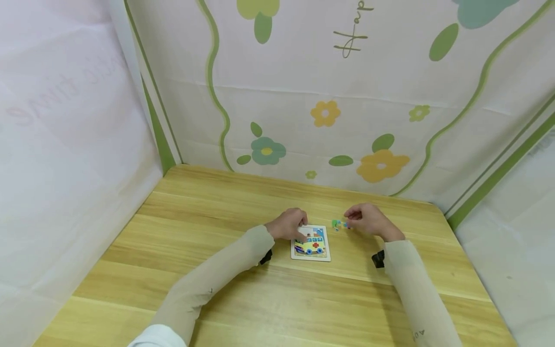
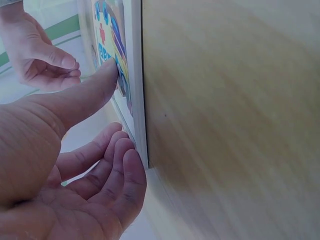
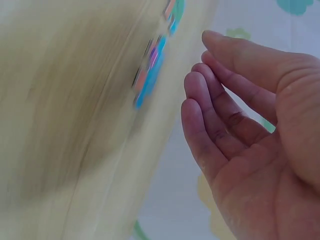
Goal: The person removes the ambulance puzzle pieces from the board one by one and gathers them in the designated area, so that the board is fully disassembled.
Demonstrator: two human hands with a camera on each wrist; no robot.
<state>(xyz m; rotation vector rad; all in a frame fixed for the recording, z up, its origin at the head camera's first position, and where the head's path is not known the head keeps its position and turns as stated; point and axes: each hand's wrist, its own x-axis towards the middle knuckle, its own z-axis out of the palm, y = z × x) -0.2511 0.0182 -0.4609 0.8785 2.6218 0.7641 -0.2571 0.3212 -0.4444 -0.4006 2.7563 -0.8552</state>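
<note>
A square puzzle board (image 1: pixel 321 257) with a white rim lies on the table, showing a yellow vehicle with a red cross. The left hand (image 1: pixel 289 224) holds its upper left side; in the left wrist view the thumb (image 2: pixel 95 85) rests on the picture and the fingers (image 2: pixel 117 167) bend at the board's edge (image 2: pixel 140 100). Small colourful pieces (image 1: pixel 335 224) lie right of the board. Over them hovers the right hand (image 1: pixel 370 222); its relaxed fingers (image 3: pixel 205 105) hold nothing in the right wrist view, apart from the blue and pink pieces (image 3: pixel 150 72).
The wooden table (image 1: pixel 208 212) meets a white cloth wall (image 1: pixel 295 130) with flowers and green lines at the back. More cloth walls stand at the left (image 1: pixel 73 144) and right (image 1: pixel 511 207). Dark wrist devices sit under both forearms.
</note>
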